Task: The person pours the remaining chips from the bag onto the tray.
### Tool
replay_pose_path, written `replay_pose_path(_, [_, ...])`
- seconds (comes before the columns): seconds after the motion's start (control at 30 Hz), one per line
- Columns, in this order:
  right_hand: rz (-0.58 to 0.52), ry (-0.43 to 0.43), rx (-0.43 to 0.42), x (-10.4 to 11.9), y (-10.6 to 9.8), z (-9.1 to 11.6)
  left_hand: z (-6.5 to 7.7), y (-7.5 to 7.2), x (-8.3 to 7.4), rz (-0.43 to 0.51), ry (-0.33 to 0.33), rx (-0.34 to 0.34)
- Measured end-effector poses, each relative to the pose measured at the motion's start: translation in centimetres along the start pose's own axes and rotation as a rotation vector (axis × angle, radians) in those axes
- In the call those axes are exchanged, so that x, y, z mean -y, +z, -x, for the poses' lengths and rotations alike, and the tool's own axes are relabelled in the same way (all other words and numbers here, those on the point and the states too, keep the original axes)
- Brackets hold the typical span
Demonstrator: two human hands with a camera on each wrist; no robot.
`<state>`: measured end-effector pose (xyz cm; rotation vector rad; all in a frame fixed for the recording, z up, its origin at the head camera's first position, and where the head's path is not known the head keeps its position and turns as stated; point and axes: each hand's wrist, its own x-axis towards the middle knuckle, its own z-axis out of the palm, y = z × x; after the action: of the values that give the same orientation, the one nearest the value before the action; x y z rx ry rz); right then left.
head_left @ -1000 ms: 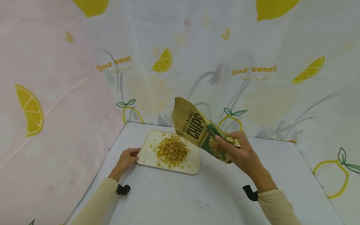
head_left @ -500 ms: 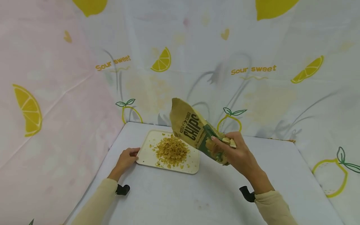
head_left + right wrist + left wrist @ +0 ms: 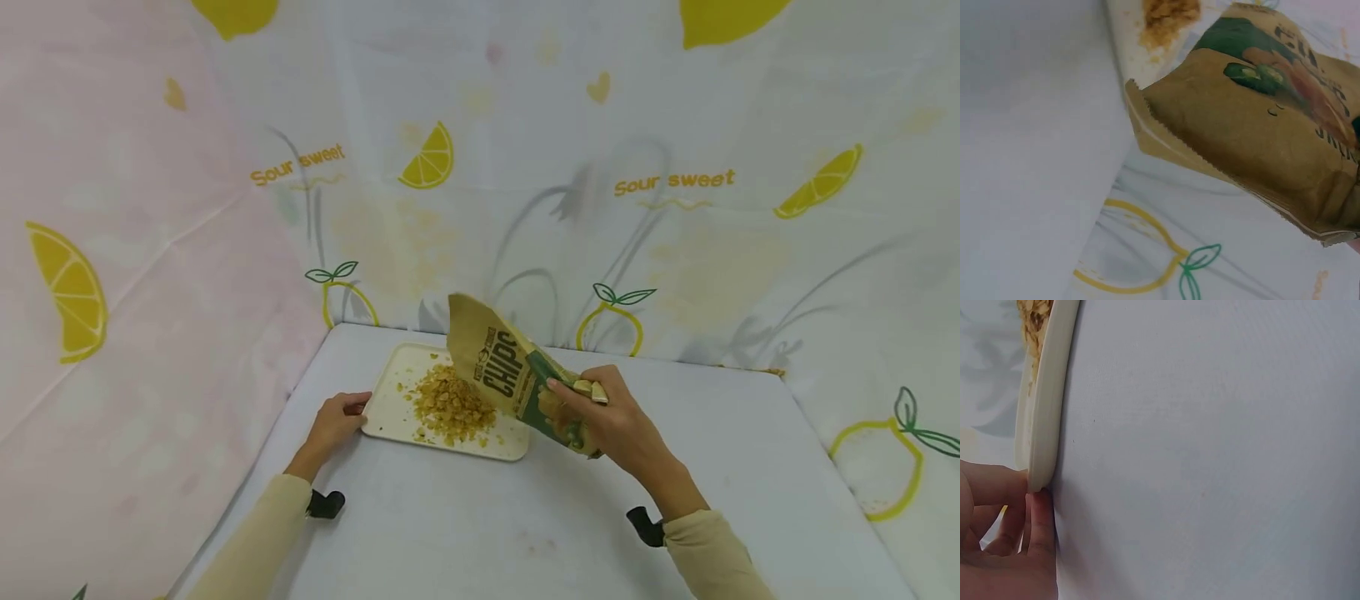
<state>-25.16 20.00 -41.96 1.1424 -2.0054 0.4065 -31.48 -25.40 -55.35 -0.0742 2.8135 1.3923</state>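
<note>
A cream tray (image 3: 386,408) carries a heap of broken potato chips (image 3: 450,404) with loose bits around it. My left hand (image 3: 333,425) pinches the tray's near left corner; in the left wrist view, fingers of that hand (image 3: 1004,519) lie above and below the tray rim (image 3: 1050,406). With my right hand (image 3: 622,425) I grip the bottom end of a brown and green chip bag (image 3: 491,362). The bag slants over the tray's right side, its far end overlapping the heap. In the right wrist view the bag (image 3: 1241,125) looks crumpled, its jagged sealed edge facing the camera.
A white-covered table (image 3: 450,533) lies under the tray. Lemon-printed cloth (image 3: 540,208) closes in the back and sides. Black wrist mounts (image 3: 326,504) stick out from both sleeves.
My right hand has moved left and down with the chip bag, bringing its far end lower over the heap. My left hand keeps its hold on the tray.
</note>
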Motion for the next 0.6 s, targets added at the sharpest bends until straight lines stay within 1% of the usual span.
replay_pose_path(0.07, [-0.009,0.012,0.026,0.3,0.4,0.4,0.0,0.0,0.0,-0.001,0.007,-0.002])
replay_pose_path(0.1, [-0.01,0.017,0.023,0.3,0.5,0.5,-0.1,0.0,0.0,-0.002,0.012,0.0])
replay_pose_path(0.23, [-0.007,0.023,-0.03,0.3,-0.2,0.2,-0.1,0.1,0.1,0.003,0.007,0.002])
replay_pose_path(0.3, [0.0,0.007,-0.064,0.3,-0.6,-0.3,0.0,0.1,0.2,0.005,-0.009,0.002])
replay_pose_path(0.37, [-0.023,-0.02,-0.066,0.3,-0.8,-0.6,0.0,0.1,0.2,0.005,-0.014,0.005])
replay_pose_path(0.43, [-0.037,-0.035,-0.038,0.3,-0.6,-0.8,-0.1,0.1,0.2,0.003,-0.017,0.007])
replay_pose_path(0.53, [-0.056,-0.036,0.038,0.2,-0.2,-0.6,-0.2,0.0,0.1,0.005,-0.016,0.009])
replay_pose_path(0.57, [-0.073,-0.035,0.048,0.2,-0.1,-0.6,-0.2,0.0,0.0,0.007,-0.018,0.008])
replay_pose_path(0.6, [-0.118,0.009,0.073,0.2,-0.2,-0.6,-0.2,-0.1,-0.1,0.008,-0.024,0.008])
